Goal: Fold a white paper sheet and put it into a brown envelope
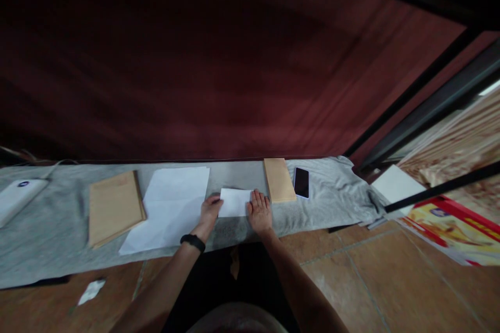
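A folded white sheet of paper [235, 203] lies on the grey cloth in front of me. My left hand [211, 210], with a black band on its wrist, is closed on the paper's left edge, thumb and fingers together. My right hand [259, 212] rests flat on the right end of the paper, its fingers stretched out. To the left are larger white sheets [175, 197] with a crease across them. Just right of my right hand is a stack of tan envelopes or paper [280, 181], with a phone [301, 182] beside it, its screen dark.
The grey cloth [328, 208] covers a long, narrow surface against a dark red panel [219, 88]. Large brown envelopes [115, 208] and a white device with a cable [21, 195] lie at left. A red and yellow box [457, 231] stands at right. White scrap [91, 291] lies on the tiled floor.
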`<act>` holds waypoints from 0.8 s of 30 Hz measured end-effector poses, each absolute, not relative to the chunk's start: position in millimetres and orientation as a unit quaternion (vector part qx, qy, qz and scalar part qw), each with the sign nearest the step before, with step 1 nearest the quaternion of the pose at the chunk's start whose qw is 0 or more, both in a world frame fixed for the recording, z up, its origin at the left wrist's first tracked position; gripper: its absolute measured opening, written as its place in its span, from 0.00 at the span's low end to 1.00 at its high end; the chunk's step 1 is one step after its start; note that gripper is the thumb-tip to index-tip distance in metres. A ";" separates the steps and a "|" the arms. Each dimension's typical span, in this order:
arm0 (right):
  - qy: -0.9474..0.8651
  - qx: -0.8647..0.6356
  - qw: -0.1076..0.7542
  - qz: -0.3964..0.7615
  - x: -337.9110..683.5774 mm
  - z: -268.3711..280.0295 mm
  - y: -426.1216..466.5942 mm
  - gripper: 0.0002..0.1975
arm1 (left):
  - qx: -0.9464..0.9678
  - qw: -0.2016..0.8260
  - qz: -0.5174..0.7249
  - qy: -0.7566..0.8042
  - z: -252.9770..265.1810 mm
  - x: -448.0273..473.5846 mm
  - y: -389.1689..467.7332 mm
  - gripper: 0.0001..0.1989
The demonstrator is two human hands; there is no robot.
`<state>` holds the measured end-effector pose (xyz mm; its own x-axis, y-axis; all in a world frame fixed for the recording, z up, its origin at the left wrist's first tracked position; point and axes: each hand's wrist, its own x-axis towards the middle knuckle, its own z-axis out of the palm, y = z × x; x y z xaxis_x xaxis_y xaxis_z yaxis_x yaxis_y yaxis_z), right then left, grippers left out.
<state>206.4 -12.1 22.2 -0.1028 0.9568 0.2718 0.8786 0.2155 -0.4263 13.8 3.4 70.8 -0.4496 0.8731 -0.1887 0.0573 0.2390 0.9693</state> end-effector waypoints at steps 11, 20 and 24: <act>-0.429 -0.571 0.504 0.486 212.7 50.6 -17.0 0.35 | 0.536 0.246 0.544 0.597 122.1 16.4 -34.3 0.07; -0.356 -0.481 0.449 0.663 202.4 70.3 -37.0 0.27 | 0.834 0.012 0.301 0.462 93.2 37.0 -80.7 0.12; -0.380 -0.502 0.444 0.638 210.9 68.8 -38.5 0.20 | 0.822 0.074 0.307 0.474 83.5 45.6 -90.9 0.10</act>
<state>210.9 -38.5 68.8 -0.1020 0.9475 -0.3030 -0.1849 -0.3173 -0.9301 45.6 -90.9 83.5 0.3628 0.8244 0.4344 0.7338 -0.5401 0.4122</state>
